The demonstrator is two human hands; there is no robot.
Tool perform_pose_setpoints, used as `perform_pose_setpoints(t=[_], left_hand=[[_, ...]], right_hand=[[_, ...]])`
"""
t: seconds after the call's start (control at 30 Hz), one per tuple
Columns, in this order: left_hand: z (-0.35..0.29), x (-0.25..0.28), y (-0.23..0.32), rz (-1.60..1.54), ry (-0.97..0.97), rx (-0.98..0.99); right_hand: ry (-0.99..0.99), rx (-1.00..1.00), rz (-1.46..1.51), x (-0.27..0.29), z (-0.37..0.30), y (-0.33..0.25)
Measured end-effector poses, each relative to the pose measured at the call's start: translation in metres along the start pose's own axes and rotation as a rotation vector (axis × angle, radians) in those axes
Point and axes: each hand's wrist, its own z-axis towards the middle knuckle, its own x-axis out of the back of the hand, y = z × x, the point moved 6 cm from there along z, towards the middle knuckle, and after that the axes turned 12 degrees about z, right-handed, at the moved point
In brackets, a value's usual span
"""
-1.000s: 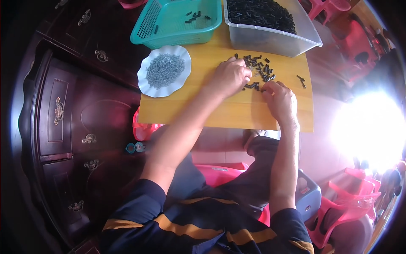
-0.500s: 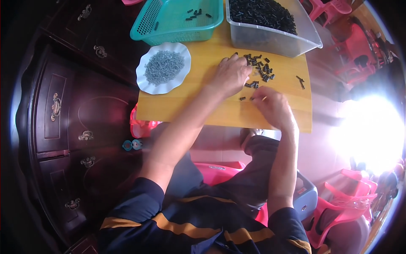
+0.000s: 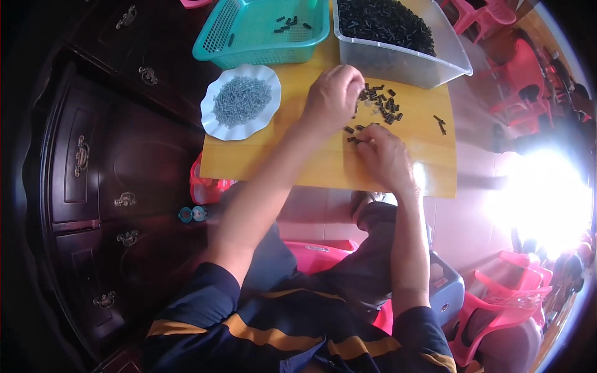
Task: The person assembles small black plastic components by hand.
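Small black tube-shaped pieces (image 3: pixel 390 105) lie in a loose pile on the yellow wooden table (image 3: pixel 280 158). My left hand (image 3: pixel 336 93) is at the pile's left edge, its fingers curled together; whatever they hold is hidden. Closer to me, my right hand (image 3: pixel 387 158) has its fingertips pinched at a small black tube (image 3: pixel 351 140). Another black piece lies just beyond those fingertips. Left of my left hand is a white wavy-rimmed plate (image 3: pixel 214 127), heaped with small clear, bluish-grey pieces (image 3: pixel 242 99).
A green perforated basket (image 3: pixel 267 57) with several black pieces stands at the far left of the table. To its right is a clear plastic bin (image 3: pixel 404 62) full of black pieces. A few black pieces (image 3: pixel 440 124) lie near the right edge. Dark drawers (image 3: pixel 81 155) stand at left.
My left hand has drawn back slightly, away from me, its fingers now curled beside the pile. My right hand has shifted left, fingertips now at a black piece nearer the table's middle.
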Motion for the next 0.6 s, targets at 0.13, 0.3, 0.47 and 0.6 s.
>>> perform_pose_setpoints(t=[0.13,0.3,0.47,0.6], left_hand=[[-0.006,0.014,-0.019,-0.177,-0.042,0.138],[-0.020,0.016,-0.035,-0.311,-0.242,0.307],[-0.032,0.011,-0.033,-0.511,-0.422,0.383],[-0.039,0.008,-0.018,-0.692,-0.446,0.427]], right_hand=[[0.052,-0.100,0.174,0.007,0.001,0.003],[0.129,-0.198,0.314,0.012,0.003,0.014],[0.139,-0.103,0.678,0.005,0.008,0.020],[0.081,-0.107,0.837,0.002,0.009,0.017]])
